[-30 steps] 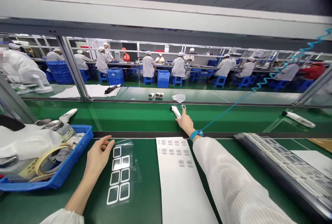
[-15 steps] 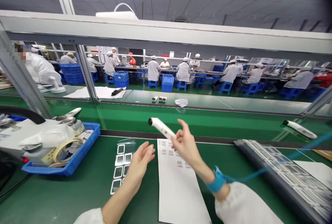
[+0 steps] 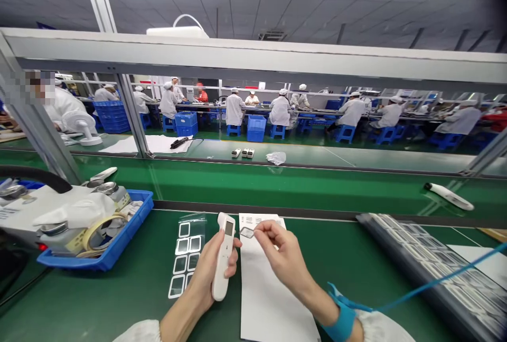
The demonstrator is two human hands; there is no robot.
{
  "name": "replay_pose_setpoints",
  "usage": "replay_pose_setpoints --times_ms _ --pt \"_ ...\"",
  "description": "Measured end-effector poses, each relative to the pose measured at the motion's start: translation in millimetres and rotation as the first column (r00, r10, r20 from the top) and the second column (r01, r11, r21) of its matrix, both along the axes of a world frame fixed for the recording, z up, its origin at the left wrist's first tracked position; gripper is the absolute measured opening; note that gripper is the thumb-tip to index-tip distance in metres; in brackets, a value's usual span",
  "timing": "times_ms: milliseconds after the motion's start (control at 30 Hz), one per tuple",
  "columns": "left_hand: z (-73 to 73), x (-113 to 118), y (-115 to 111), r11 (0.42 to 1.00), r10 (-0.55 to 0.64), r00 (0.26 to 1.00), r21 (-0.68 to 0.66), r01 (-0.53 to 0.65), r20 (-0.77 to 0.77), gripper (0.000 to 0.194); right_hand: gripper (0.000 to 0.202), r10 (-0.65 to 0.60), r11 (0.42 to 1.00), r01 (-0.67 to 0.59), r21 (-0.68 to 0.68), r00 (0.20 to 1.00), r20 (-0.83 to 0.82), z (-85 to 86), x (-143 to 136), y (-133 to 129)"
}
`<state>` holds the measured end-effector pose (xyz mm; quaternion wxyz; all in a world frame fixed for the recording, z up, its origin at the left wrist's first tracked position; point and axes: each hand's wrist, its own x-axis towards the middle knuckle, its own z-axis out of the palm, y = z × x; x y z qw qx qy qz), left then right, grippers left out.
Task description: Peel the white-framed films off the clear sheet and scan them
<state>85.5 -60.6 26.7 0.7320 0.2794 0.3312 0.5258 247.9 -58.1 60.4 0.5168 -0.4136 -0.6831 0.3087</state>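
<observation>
Upright in my left hand (image 3: 209, 265) is a white handheld thermometer (image 3: 222, 273), its small display window (image 3: 228, 228) near the top. The fingers wrap round its body. My right hand (image 3: 283, 249) pinches a small clear window piece with a thin dark rim (image 3: 246, 232) between thumb and fingertips, just right of the thermometer and apart from it. Below my right hand lies a white paper sheet (image 3: 269, 300) with small printed marks at its far end. Left of my left hand is a clear sheet of white square frames (image 3: 180, 264), partly covered by the hand.
A blue tray (image 3: 114, 257) at left holds jars and a tape roll. On the right stands a dark tray (image 3: 415, 263) of frame-like pieces. Another thermometer (image 3: 451, 197) lies on the green belt (image 3: 317, 186) behind. A blue cord (image 3: 435, 281) runs from my right wristband.
The thermometer has passed from my right hand to my left and now stands upright. My right hand now pinches the small window piece. The thermometer on the belt has shifted slightly left.
</observation>
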Motion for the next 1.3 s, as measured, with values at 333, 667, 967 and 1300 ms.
replay_pose_setpoints --times_ms 333,667,967,1300 --pt "-9.6 14 -18 0.999 -0.048 0.978 0.000 0.049 -0.201 0.062 0.029 0.064 0.956 -0.100 -0.275 0.989 -0.136 8.7 7 11" --pt "-9.3 19 -24 0.997 -0.075 0.964 0.010 0.081 -0.253 0.065 0.026 0.167 0.912 -0.222 -0.344 0.969 -0.182 -0.1 -5 7" --pt "-10.7 20 -25 0.993 -0.113 0.971 -0.007 0.115 -0.212 0.063 0.025 0.099 0.976 -0.099 -0.196 0.995 -0.010 -10.8 -6 5" --pt "-15.0 19 -21 0.999 -0.035 0.958 0.029 0.045 -0.285 0.061 0.029 -0.172 0.817 -0.203 0.539 0.808 0.564 -34.7 9 13"
